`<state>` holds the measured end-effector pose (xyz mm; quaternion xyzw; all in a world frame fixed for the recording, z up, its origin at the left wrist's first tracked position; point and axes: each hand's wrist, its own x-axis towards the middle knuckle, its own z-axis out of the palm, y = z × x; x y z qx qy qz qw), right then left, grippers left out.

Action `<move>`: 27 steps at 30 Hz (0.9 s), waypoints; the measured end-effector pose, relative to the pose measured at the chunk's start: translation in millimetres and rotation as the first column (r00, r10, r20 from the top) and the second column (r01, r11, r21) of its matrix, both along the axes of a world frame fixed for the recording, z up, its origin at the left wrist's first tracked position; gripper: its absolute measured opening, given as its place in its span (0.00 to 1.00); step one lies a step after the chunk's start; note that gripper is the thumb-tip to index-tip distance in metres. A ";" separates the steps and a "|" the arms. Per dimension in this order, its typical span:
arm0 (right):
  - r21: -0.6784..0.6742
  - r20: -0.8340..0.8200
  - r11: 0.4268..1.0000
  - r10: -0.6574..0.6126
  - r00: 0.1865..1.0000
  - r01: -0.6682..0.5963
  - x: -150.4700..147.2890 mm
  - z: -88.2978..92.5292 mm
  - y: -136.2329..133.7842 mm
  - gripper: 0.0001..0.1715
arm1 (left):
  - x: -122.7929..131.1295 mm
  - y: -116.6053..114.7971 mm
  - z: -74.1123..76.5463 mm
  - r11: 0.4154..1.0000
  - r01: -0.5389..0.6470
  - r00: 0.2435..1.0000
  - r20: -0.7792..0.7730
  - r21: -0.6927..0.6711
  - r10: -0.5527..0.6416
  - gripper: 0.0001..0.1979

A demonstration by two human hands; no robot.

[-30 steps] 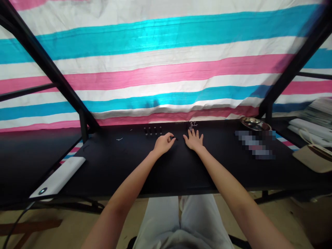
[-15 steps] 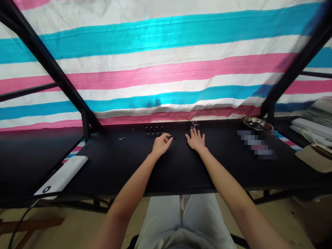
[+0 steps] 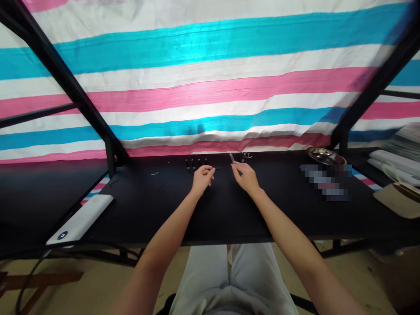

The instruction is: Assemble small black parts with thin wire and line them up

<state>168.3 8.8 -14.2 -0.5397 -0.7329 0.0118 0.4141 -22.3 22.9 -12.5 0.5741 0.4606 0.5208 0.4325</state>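
Observation:
My left hand (image 3: 201,180) is closed in a pinch above the black tabletop (image 3: 223,214). A thin dark stick-like piece (image 3: 217,169) pokes out from its fingertips toward the right. My right hand (image 3: 247,177) pinches a small pale, slim tube-like piece (image 3: 231,157), which points up toward the back edge. Just left of the left hand stand several short dark cylinders (image 3: 193,164) with light ends, in a row. Behind the right hand lies another small dark piece (image 3: 243,156), beside white thin bits (image 3: 249,155). These parts are too small to name exactly.
A shiny metal dish (image 3: 326,156) sits at the back right, near a blurred-out patch (image 3: 324,181). On the left lies a white power bank-like box (image 3: 80,218) with a cable. White scraps (image 3: 154,173) lie at left. A striped sheet (image 3: 210,100) hangs behind.
My right hand has gone from spread fingers over the small pieces to pinching a pale one, moved slightly left. My left hand keeps its dark piece and has turned a little.

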 end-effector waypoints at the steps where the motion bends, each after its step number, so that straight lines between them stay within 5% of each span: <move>1: 0.017 -0.001 0.999 0.045 0.999 -0.045 -0.6 -0.6 -0.5 0.22 | -0.3 0.6 1.0 1.000 0.000 0.999 0.040 -0.009 0.000 0.18; 10: 0.187 0.020 0.915 0.361 0.933 -0.358 -3.3 -2.9 -3.4 0.15 | -1.7 1.5 4.3 0.998 0.029 0.968 0.252 -0.050 -0.016 0.19; 27: 0.199 0.103 0.878 0.423 0.900 -0.435 -5.8 0.1 -6.5 0.13 | -2.5 1.7 5.0 0.999 0.028 0.958 0.287 -0.037 -0.016 0.17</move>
